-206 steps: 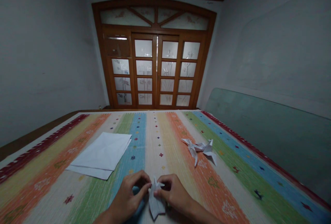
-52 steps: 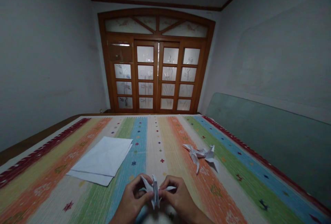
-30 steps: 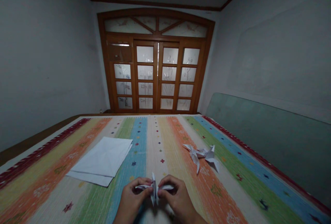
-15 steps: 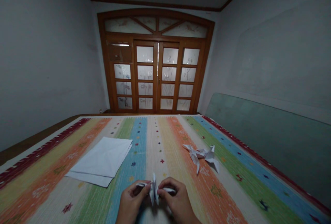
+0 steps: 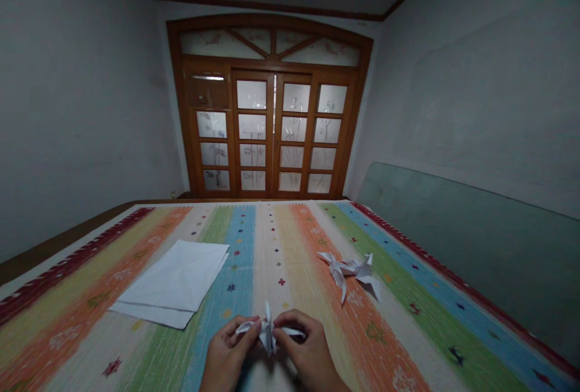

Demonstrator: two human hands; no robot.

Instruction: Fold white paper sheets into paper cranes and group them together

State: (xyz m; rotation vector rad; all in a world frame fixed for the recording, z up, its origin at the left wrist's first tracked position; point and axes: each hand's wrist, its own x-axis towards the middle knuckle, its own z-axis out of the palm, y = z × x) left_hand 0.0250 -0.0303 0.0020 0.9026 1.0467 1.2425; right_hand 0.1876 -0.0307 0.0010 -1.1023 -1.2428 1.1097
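Between my two hands is a small folded white paper crane (image 5: pixel 267 334), its narrow points sticking up and out to both sides. My left hand (image 5: pixel 229 347) pinches its left side between thumb and fingers. On the other side my right hand (image 5: pixel 302 343) grips the right side the same way, the two thumbs close to the crane's middle. Both hands are low over the striped tablecloth (image 5: pixel 290 259). Farther off to the right lie finished-looking folded paper cranes (image 5: pixel 351 270), touching or overlapping each other. A stack of white paper sheets (image 5: pixel 174 280) rests flat to the left.
The table's wooden edge (image 5: pixel 54 236) shows at the far left beyond the cloth. A pale green padded-looking panel (image 5: pixel 453 205) stands along the right side. Behind the table are wooden doors (image 5: pixel 273 132) with glass panes.
The view has shifted very slightly. My hands stay on the folded crane, whose side parts sit a little more spread and whose body looks slightly turned.
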